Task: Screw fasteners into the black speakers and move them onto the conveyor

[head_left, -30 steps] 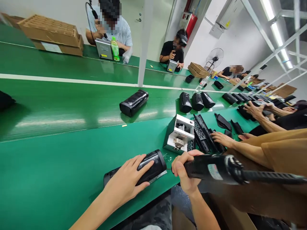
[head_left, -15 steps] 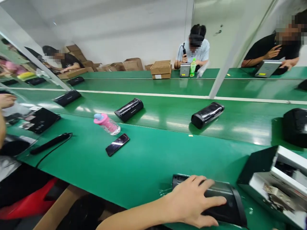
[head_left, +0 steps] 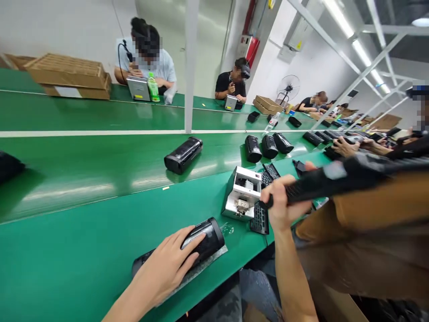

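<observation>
My left hand lies palm down over a black, rounded housing that looks like a portable speaker. Its fingers are spread across the perforated top. A grey sheet shows under the housing's near edge. Raised to the right, my right hand is wrapped round the front end of a black electric screwdriver, blurred by motion. Between the two hands stands a white and dark screw feeder box. Black perforated panels lie beside it, and clear plastic film lies near the housing.
Another black housing lies on the green belt beyond the bench, with several more to its right. A white post rises across the belt. Co-workers sit opposite. A person's brown garment is close on my right.
The view has swung to the right. My right hand has come into sight, holding the screwdriver. My left hand stays on the housing, which now lies tilted the other way in view.
</observation>
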A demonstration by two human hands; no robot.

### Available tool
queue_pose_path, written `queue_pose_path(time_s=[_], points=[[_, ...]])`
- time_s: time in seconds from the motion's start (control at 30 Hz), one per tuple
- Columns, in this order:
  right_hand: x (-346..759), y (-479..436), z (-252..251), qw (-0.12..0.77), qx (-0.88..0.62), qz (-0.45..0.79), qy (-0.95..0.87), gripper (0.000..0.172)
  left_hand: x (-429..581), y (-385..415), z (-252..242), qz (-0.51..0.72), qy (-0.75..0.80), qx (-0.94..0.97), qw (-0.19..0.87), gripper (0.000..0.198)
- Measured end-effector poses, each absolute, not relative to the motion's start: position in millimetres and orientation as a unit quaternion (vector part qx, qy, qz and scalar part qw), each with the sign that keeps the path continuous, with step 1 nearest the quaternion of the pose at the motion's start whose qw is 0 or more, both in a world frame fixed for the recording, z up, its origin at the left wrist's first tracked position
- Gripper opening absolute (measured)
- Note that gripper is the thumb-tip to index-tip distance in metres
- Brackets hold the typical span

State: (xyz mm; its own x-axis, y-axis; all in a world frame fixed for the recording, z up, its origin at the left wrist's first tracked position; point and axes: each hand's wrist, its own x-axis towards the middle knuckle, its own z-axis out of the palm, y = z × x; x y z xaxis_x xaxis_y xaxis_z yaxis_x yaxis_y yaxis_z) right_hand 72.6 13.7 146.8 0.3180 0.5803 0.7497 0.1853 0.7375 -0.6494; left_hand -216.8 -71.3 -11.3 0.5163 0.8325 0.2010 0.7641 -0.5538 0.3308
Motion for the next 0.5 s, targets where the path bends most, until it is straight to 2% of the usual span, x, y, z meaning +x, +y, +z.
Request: queue_pose_path(time_s=[0.17, 0.5], points=[[74, 58, 123, 0.726, -0.352, 0.094, -0.584, 0.044, -216, -70, -10, 0.163, 0.465, 0.865, 0.094, 0.049], [78, 38, 122, 0.722, -0.353, 0.095, -0.587, 0.049, -211, -70, -6, 0.157, 0.474, 0.858, 0.117, 0.048]])
